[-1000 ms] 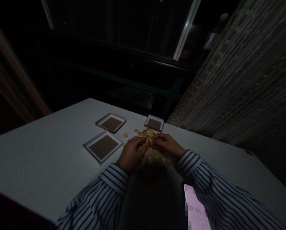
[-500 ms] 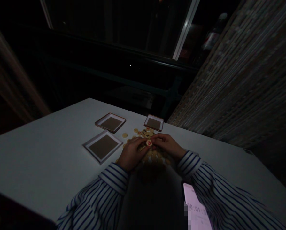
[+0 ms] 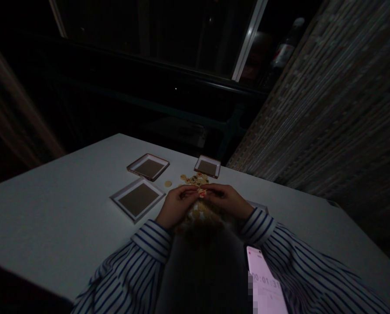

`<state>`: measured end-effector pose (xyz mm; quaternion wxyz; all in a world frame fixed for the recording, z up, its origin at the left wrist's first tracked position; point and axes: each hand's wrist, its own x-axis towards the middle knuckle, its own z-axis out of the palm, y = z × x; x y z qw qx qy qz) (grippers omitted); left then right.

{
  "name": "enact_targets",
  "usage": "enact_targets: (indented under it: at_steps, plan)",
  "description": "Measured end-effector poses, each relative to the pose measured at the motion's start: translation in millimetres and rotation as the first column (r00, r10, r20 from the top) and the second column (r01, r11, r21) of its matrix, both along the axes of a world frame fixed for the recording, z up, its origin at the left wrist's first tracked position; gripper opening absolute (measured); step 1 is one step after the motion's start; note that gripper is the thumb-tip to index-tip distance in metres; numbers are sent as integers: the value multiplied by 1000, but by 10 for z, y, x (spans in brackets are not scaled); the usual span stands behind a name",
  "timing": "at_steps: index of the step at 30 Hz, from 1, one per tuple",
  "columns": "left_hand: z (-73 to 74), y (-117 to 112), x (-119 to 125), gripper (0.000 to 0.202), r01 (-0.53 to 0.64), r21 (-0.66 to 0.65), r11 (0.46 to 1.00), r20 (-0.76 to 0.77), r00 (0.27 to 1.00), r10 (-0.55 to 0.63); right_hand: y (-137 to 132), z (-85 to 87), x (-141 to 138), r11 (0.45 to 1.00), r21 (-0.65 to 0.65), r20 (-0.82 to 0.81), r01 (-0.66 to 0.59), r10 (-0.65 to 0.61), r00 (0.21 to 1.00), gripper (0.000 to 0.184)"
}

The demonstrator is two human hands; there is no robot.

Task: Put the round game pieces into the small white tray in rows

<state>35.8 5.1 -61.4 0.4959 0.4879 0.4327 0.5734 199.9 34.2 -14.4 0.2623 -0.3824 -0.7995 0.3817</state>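
Note:
Between the fingertips of both hands is a round, pale xiangqi piece (image 3: 201, 193) with a red character facing me. My left hand (image 3: 176, 205) pinches it from the left, and my right hand (image 3: 229, 199) closes on its right side. Several loose xiangqi pieces (image 3: 197, 179) lie heaped just beyond the fingers, some showing red or dark characters. More pieces (image 3: 196, 213) are dimly visible below the hands. One blank-faced piece (image 3: 168, 184) sits apart, left of the heap.
Shallow trays stand on the white table (image 3: 67, 196): one white-rimmed (image 3: 123, 207), one brown-edged (image 3: 134, 171), and a smaller one (image 3: 218, 170) at the back. A lit phone (image 3: 266, 283) showing a timer lies by my right forearm. A bead curtain (image 3: 299, 117) hangs at right.
My left hand has come round closer to the piece, and the fingertips of both hands now meet at it. The whole view has shifted slightly.

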Motion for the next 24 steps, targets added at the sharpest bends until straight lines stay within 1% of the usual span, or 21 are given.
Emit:
enact_targets:
  at_steps: [2,4,7,10,12,15,17,20,24]
  plan:
    - [-6,-3,-3,32,17,3,1000,-20,1000,-17,-28,7,8,999,45,78,2,-5,997,38]
    - [-8,-14,-3,29,35,6,999,-46,998,-35,-51,24,20,993,120,177,1,-22,984,37]
    - [-3,-35,8,30,69,-24,997,-69,995,-70,-82,68,47,972,232,318,-43,-34,948,31]
    - [6,-50,20,31,93,-29,995,-118,988,-96,-97,100,108,957,284,409,-55,-69,910,26]
    - [6,-49,20,30,66,-8,998,-172,983,-67,-82,95,191,947,319,443,-31,-120,889,25]
    - [-19,-28,1,30,-17,19,1000,-229,973,21,-18,55,380,921,388,473,33,-230,851,26]
    - [-46,-10,-17,31,-58,24,998,-238,969,62,39,16,520,906,422,530,41,-283,800,27]
    - [-77,5,-39,32,-69,37,997,-245,967,76,114,-41,678,892,451,600,27,-326,730,29]
    - [-77,-3,-48,35,-65,48,997,-262,962,76,174,-100,729,895,445,652,23,-341,677,32]
